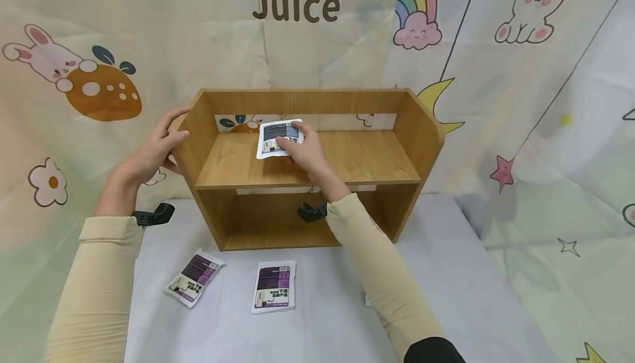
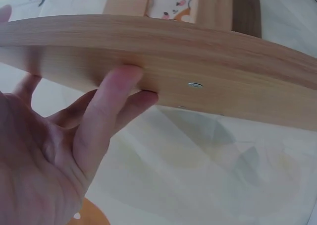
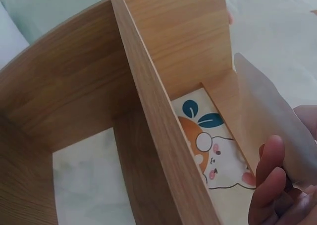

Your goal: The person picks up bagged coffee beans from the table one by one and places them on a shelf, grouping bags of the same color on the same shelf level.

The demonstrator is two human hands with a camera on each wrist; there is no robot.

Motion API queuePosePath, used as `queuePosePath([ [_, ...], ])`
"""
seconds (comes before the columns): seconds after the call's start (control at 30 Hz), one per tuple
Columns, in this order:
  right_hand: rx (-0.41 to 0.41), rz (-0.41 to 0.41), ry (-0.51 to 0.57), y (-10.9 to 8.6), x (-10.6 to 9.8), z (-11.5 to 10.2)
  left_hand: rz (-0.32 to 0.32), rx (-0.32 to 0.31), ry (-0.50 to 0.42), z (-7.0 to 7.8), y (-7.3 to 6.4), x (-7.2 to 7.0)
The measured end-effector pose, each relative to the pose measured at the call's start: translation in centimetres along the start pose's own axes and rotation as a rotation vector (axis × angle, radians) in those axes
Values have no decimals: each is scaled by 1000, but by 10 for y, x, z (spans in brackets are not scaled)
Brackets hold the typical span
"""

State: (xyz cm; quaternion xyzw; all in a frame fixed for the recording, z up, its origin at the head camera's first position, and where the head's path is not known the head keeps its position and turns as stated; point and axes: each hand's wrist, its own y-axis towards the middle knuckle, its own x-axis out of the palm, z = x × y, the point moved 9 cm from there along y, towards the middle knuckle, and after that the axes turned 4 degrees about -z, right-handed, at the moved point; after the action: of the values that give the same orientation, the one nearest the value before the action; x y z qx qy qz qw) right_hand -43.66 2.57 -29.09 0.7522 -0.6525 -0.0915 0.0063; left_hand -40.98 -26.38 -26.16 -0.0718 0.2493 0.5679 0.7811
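My right hand [image 1: 308, 156] pinches a flat white pouch with a blue printed label [image 1: 280, 138], thumb on its front. The pouch is tilted up over the upper board of a small two-tier wooden shelf [image 1: 307, 159]. In the right wrist view, the pouch's plain pale back [image 3: 267, 106] faces the camera, with curled fingers [image 3: 271, 158] against it. At the shelf's left side, my left hand [image 1: 154, 151] holds the side panel [image 2: 163, 66]. Its thumb lies against the outer face, and other fingertips reach round the panel's edge.
Two white pouches with purple labels lie on the white-covered table before the shelf, a slanted one [image 1: 195, 278] at left and a straighter one [image 1: 274, 287] near the middle. A white corner [image 1: 368, 301] peeks past my right forearm. Behind hangs a printed cloth [image 1: 198, 32].
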Motion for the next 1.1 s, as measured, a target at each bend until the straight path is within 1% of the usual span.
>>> queuePosePath([
  [0.27, 49, 15, -20, -1, 7, 13, -37, -22, -14, -2, -2, 3],
  [0.47, 76, 45, -99, -2, 10, 18, -33, -18, -13, -5, -3, 4],
  [0.6, 70, 40, -130, -2, 11, 16, -26, -14, -13, -4, -3, 4],
  [0.77, 67, 42, -161, 0, 12, 17, -36, -16, -20, -4, -3, 7],
  [0.87, 60, 43, -194, 1, 13, 15, -36, -18, -23, -3, -3, 8],
  [1.03, 47, 38, -272, 3, 16, 10, -20, -15, -13, -2, -2, 5],
  [1.1, 43, 51, -292, 3, 16, 9, -18, -9, -11, -1, -2, 4],
])
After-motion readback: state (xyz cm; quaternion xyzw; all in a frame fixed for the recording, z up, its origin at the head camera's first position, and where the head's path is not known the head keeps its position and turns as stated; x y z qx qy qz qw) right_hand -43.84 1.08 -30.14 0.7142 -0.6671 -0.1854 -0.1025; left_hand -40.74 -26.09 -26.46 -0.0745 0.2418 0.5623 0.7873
